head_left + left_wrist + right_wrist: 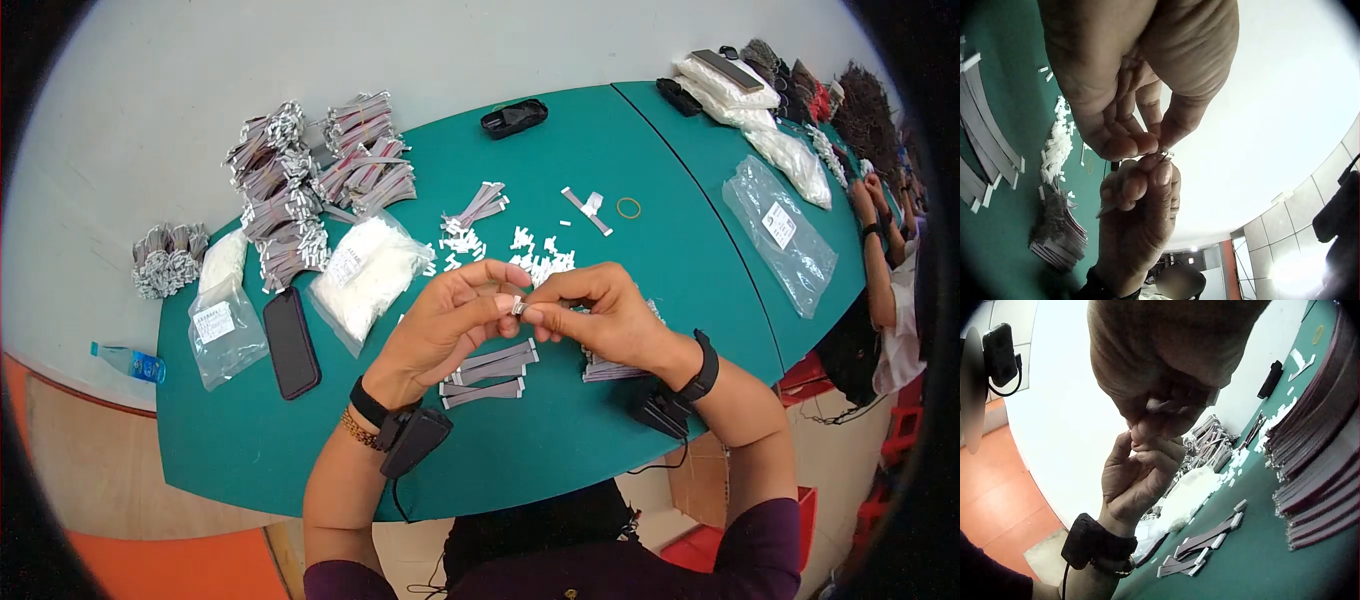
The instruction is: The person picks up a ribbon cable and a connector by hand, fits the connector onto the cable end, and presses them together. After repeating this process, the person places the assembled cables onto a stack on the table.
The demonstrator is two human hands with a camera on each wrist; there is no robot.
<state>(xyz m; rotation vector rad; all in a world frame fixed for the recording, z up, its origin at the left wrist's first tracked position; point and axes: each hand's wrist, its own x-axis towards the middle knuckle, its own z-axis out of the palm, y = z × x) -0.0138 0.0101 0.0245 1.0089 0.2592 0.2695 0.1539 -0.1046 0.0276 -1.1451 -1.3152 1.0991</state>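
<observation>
Above the table the two hands meet fingertip to fingertip around a small white connector (pixel 518 306). My left hand (pixel 455 312) pinches this connector between thumb and a finger, its other fingers loosely bent. Curled in close from the other side, my right hand (pixel 605 315) grips a grey ribbon cable, mostly hidden in the fingers; a cable end (pixel 1102 211) pokes out below them in the left wrist view. Under the hands lie several grey ribbon cables (pixel 490 372) with white ends. A stack of ribbon cables (pixel 1060 234) lies below the right hand.
Loose white connectors (pixel 543 262) lie in a heap beyond the hands. Bundled cables (pixel 285 195) are piled at the back left, by a bag of white parts (pixel 365 275) and a phone (pixel 291 343). A rubber band (pixel 628 208) and an empty plastic bag (pixel 780 235) lie rightward.
</observation>
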